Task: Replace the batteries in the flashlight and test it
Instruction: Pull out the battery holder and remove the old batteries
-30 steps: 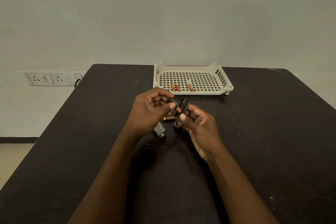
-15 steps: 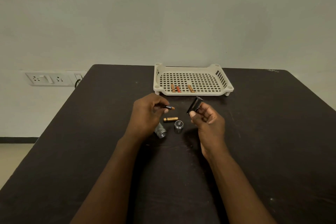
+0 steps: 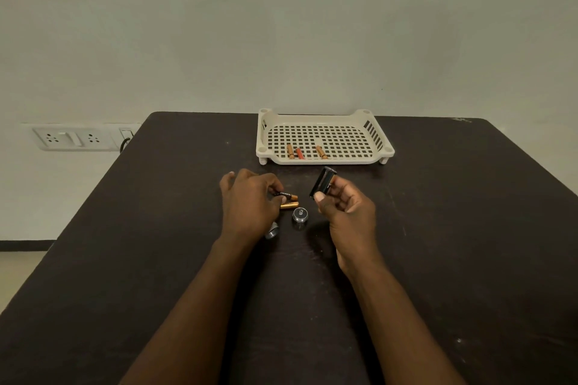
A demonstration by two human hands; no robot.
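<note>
My left hand (image 3: 247, 201) pinches a black and copper battery (image 3: 287, 195) low over the dark table (image 3: 453, 228). Just below it a second, gold-coloured battery (image 3: 289, 205) lies on the table. My right hand (image 3: 347, 209) holds the black battery holder (image 3: 322, 186) tilted up between thumb and fingers. The silver tail cap (image 3: 300, 215) stands on the table between my hands. The silver flashlight body (image 3: 272, 231) lies mostly hidden under my left hand.
A cream perforated tray (image 3: 372, 158) stands behind my hands and holds three small batteries (image 3: 300, 152). A wall socket panel (image 3: 73, 137) sits left of the table's far corner. The table's left edge runs diagonally toward me.
My hands have drawn apart. The left hand took the battery away from the holder and lowered it toward the table beside the other battery. The right hand moved the holder to the right.
</note>
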